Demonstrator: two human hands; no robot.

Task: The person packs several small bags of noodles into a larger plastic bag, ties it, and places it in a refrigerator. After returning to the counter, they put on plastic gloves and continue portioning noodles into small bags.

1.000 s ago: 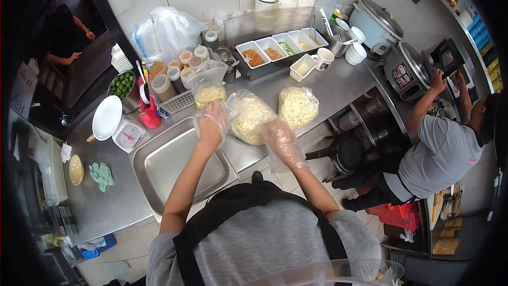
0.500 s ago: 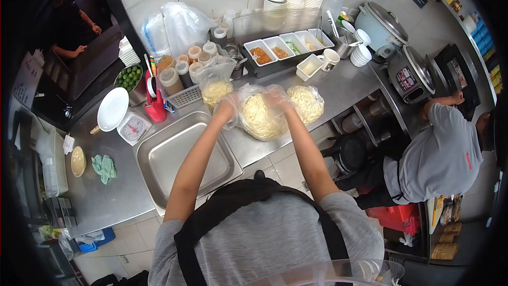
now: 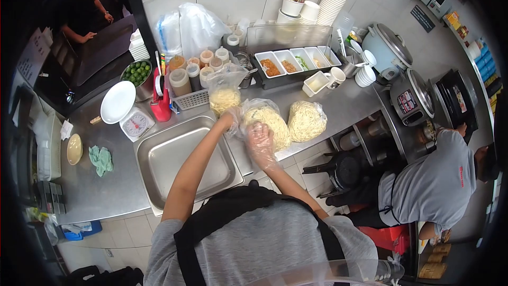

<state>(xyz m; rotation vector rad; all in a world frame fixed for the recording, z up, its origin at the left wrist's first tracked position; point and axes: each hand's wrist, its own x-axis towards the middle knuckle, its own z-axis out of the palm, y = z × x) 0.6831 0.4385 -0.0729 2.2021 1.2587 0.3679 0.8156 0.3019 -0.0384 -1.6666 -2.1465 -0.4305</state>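
A clear plastic bag of pale noodles (image 3: 274, 130) rests on the steel counter in front of me. My left hand (image 3: 230, 120), in a clear plastic glove, is closed on the bag's left edge; its fingertips are partly hidden. My right hand (image 3: 260, 140), gloved too, lies with extended fingers against the bag's near left side. To the right sits a second bag of noodles (image 3: 307, 122). Behind my left hand stands a smaller open bag of noodles (image 3: 224, 100). A large steel pan (image 3: 182, 161) is beside my left forearm.
A topping station (image 3: 296, 63) and sauce bottles (image 3: 180, 81) line the back. A kitchen scale (image 3: 136, 123), a green cloth (image 3: 101, 160) and a yellow bowl (image 3: 74, 149) are on the left. At the right, a co-worker (image 3: 431, 180) stands near the rice cookers (image 3: 411, 98).
My right hand has moved from the bag's upper right across to its near left side. My left hand stays at the left edge. The camera view has shifted slightly.
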